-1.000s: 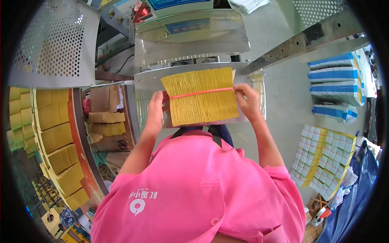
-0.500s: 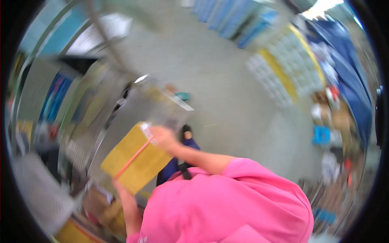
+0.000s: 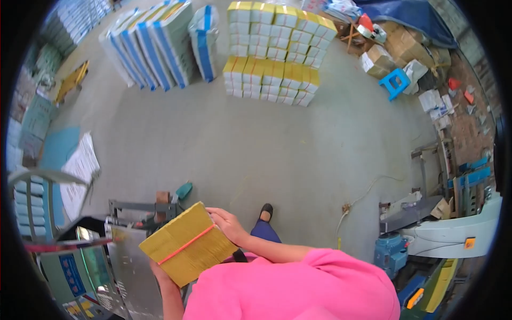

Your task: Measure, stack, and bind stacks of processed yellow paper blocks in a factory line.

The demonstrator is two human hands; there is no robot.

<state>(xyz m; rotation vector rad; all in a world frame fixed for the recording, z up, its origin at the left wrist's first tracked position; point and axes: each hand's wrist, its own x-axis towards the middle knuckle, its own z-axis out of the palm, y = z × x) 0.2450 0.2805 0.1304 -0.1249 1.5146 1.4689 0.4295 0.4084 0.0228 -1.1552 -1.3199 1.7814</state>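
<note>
Right hand [image 3: 226,224] is pressed to the upper right end of a gold paper bundle [image 3: 180,234], its fingers wrapped onto that end near the red band [image 3: 186,245]. At the opposite end the bundle is gripped by the left hand [image 3: 161,272], whose fingertips are hidden by the paper. Held tilted between both hands, the bundle is seen over the right edge of the metal tabletop [image 3: 136,266]; whether the two touch cannot be told.

A second ago the bundle was held square above that tabletop; since then the body has been turned rightward, so work at the metal surface can be judged to have been left. The band has been kept around the middle.

Many thin, finely ridged sheets are packed into a rectangular block, crossed by the smooth, narrow strip. On the concrete floor [image 3: 256,149], white-and-gold banded packs [image 3: 274,48] are stacked beside blue-striped, plastic-wrapped bales [image 3: 170,48].
</note>
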